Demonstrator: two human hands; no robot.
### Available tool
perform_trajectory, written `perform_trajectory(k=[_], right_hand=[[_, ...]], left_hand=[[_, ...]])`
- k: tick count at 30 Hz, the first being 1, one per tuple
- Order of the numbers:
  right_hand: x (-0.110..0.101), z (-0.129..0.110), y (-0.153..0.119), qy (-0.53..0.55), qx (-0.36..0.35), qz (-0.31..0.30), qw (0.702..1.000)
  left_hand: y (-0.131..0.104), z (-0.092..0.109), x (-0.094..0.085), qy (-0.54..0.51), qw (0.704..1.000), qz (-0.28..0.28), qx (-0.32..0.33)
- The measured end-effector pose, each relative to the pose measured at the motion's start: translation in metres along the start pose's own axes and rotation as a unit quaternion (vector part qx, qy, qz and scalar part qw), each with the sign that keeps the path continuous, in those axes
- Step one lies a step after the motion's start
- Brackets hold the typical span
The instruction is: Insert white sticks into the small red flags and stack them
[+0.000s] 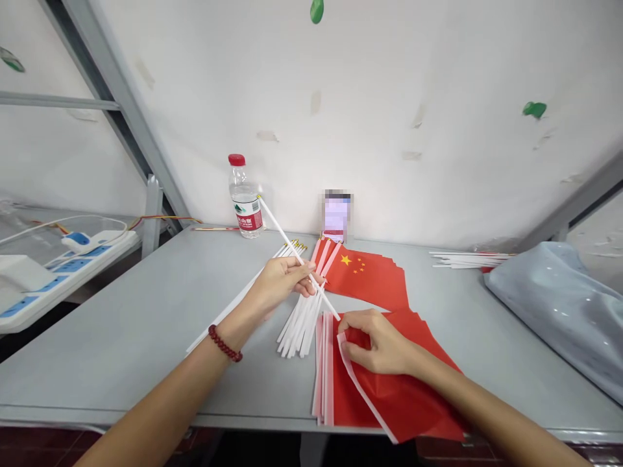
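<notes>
Facing a white wall (pixel 370 78) across a grey table (pixel 121 311), with a pale blue bag (pixel 559 305) at the right end. Has a pile of red flags (pixel 350 405) on the near edge of the tabletop, white sleeves toward the left. At far left, shows a white power strip (pixel 73 269) with blue sockets. Beyond the pile, shows mounted flags (pixel 377 279), with white sticks through their sleeves. Holds a raised flag (pixel 413 402) over the pile with the right hand (pixel 379 340), pinching the upper end of its white sleeve between thumb and fingers. Has the left hand (pixel 282 279) over the mounted sticks. Behind the left wrist, shows loose sticks (pixel 228 307) with gold tips; farther back, a water bottle (pixel 246 198) and, against the wall, a pixelated screen (pixel 335 217). Grasps a single stick (pixel 280 227) around its middle between left thumb and fingers, slanting it from gold tip at upper left to plain end just beside the right fingertips; cannot tell about contact there. Wears a dark red beaded bracelet (pixel 225 346) on the left wrist.
</notes>
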State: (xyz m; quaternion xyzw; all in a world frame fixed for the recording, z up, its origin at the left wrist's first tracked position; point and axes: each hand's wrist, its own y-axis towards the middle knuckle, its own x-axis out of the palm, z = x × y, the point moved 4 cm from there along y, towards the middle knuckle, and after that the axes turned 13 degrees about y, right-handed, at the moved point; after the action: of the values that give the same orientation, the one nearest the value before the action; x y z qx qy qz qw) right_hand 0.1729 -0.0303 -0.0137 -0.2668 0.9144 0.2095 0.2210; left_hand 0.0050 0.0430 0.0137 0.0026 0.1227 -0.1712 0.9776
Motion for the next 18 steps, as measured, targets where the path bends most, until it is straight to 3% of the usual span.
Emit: perform_trajectory(k=[5,11,18], right_hand=[[-0.004,0.000,0.001,0.014,-0.006,0.025,1.000],[-0.008,0.002,-0.002,0.011,-0.001,0.058,0.998],[-0.006,0.002,-0.004,0.007,-0.017,0.053,0.998]], left_hand=[[-0.002,0.000,0.002,-0.012,1.000,0.021,-0.013],[-0.003,0.002,0.012,-0.049,0.998,-0.024,0.015],[-0.003,-0.003,0.022,-0.023,1.000,-0.012,0.015]])
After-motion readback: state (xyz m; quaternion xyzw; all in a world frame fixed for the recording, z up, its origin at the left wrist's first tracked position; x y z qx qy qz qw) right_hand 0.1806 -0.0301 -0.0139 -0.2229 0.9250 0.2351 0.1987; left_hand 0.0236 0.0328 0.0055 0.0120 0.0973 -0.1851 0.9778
